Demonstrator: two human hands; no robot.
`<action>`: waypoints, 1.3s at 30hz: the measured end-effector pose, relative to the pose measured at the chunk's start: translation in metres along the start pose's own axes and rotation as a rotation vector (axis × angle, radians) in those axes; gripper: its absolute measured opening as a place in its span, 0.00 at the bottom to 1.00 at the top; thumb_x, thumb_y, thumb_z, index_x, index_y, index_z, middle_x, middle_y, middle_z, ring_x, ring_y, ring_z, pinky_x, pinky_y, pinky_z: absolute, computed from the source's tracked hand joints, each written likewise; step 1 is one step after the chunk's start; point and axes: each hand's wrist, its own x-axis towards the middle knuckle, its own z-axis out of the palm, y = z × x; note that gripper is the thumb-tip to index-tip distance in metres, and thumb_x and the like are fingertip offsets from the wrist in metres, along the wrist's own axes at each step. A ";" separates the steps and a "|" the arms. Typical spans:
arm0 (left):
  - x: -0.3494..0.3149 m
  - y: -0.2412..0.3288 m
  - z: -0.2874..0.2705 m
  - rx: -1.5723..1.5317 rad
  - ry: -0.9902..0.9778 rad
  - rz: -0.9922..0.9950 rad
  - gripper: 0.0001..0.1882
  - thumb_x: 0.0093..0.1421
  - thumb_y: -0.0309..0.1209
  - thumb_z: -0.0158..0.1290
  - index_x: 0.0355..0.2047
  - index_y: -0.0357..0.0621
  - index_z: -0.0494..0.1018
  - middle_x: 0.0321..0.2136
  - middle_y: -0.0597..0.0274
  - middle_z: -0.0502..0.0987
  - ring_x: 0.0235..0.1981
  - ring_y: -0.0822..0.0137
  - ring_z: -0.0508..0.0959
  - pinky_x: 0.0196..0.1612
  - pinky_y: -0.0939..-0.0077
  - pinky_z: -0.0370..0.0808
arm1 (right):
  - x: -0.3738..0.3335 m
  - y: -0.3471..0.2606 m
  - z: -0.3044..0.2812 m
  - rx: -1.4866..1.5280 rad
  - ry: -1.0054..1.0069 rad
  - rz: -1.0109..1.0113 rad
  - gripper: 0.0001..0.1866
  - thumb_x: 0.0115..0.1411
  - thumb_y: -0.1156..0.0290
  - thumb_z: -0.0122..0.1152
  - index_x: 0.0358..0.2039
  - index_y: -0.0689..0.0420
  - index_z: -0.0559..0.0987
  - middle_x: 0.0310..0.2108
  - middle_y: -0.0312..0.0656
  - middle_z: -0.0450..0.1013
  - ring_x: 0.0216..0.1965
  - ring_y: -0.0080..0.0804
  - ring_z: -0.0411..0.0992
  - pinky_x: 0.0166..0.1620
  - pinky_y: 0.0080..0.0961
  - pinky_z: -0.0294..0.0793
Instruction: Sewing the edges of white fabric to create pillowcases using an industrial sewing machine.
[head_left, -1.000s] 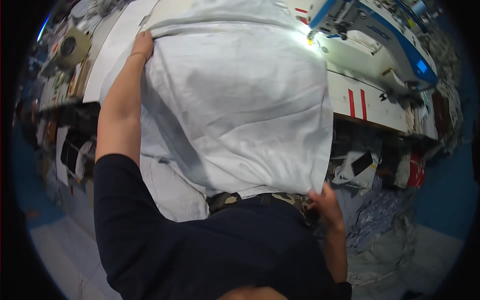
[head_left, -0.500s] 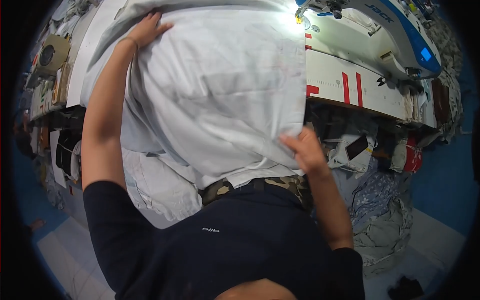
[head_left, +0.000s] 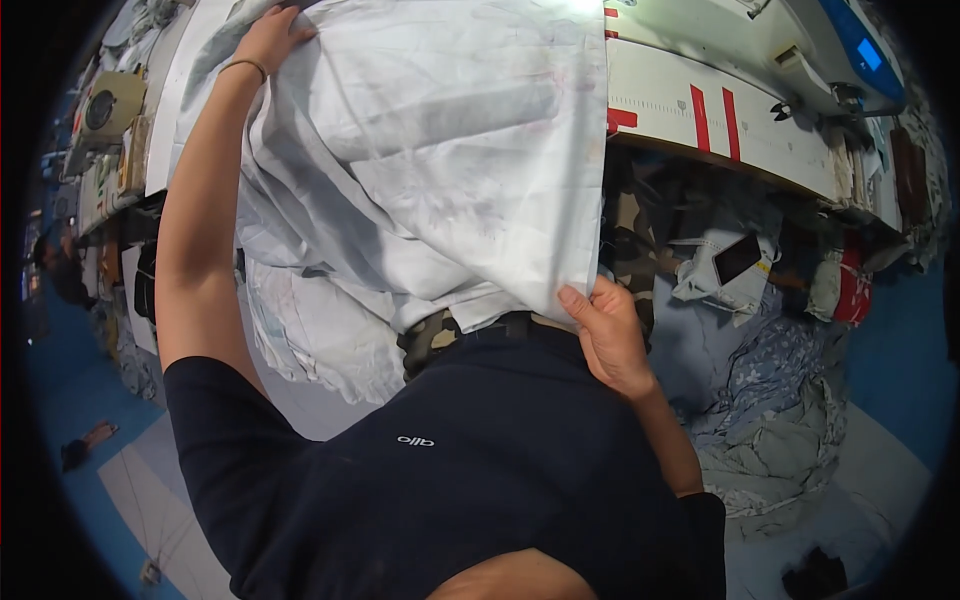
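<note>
A large white cloth (head_left: pixel 440 150) hangs from the white work table (head_left: pixel 660 100) down over my waist. My left hand (head_left: pixel 268 38) reaches far up and grips the cloth's upper left part on the table. My right hand (head_left: pixel 605 335) pinches the cloth's lower right corner close to my belt. The cloth is creased and partly doubled over between the two hands. My dark shirt fills the lower middle of the view.
A sewing machine (head_left: pixel 850 50) with a blue panel stands at the table's far right. Red marks (head_left: pixel 715 115) run along the table edge. Heaps of grey and patterned fabric (head_left: pixel 770 400) lie on the floor at right, with a phone (head_left: pixel 738 258) on a bundle. Shelving stands at left.
My right hand has risen with the lower corner and moved left toward my waist. The cloth's right edge now hangs straighter. My left hand has stayed gripping the top.
</note>
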 end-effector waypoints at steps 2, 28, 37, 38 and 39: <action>-0.015 0.012 -0.016 0.081 0.093 0.010 0.25 0.67 0.41 0.57 0.58 0.38 0.73 0.54 0.46 0.76 0.53 0.44 0.78 0.55 0.59 0.74 | -0.006 0.006 -0.010 0.036 -0.033 0.011 0.16 0.68 0.75 0.63 0.53 0.68 0.79 0.48 0.44 0.81 0.48 0.26 0.78 0.57 0.25 0.73; -0.101 0.321 -0.118 -1.148 -0.009 0.020 0.13 0.60 0.18 0.57 0.46 0.35 0.77 0.39 0.51 0.79 0.36 0.56 0.81 0.40 0.69 0.77 | 0.051 -0.036 -0.038 -1.127 -0.028 -1.061 0.15 0.46 0.89 0.61 0.33 0.60 0.84 0.35 0.44 0.80 0.42 0.44 0.80 0.46 0.38 0.73; -0.046 0.268 -0.064 -0.415 0.276 -0.190 0.06 0.56 0.22 0.59 0.33 0.43 0.74 0.29 0.61 0.73 0.33 0.55 0.73 0.38 0.61 0.67 | 0.069 -0.061 -0.046 -1.189 -0.180 -0.967 0.11 0.47 0.85 0.67 0.33 0.60 0.85 0.38 0.39 0.81 0.43 0.36 0.82 0.40 0.30 0.73; -0.036 0.266 -0.065 -0.438 0.247 -0.187 0.06 0.56 0.21 0.59 0.33 0.43 0.73 0.29 0.59 0.73 0.33 0.53 0.73 0.38 0.61 0.67 | 0.073 -0.064 -0.047 -1.208 -0.198 -0.966 0.11 0.48 0.84 0.67 0.33 0.60 0.85 0.39 0.39 0.81 0.43 0.36 0.81 0.40 0.30 0.73; -0.028 0.263 -0.066 -0.463 0.217 -0.188 0.06 0.56 0.21 0.58 0.33 0.43 0.73 0.29 0.58 0.73 0.33 0.52 0.73 0.38 0.61 0.68 | 0.076 -0.069 -0.046 -1.230 -0.221 -0.962 0.10 0.49 0.83 0.67 0.33 0.60 0.84 0.39 0.39 0.81 0.43 0.36 0.81 0.40 0.30 0.73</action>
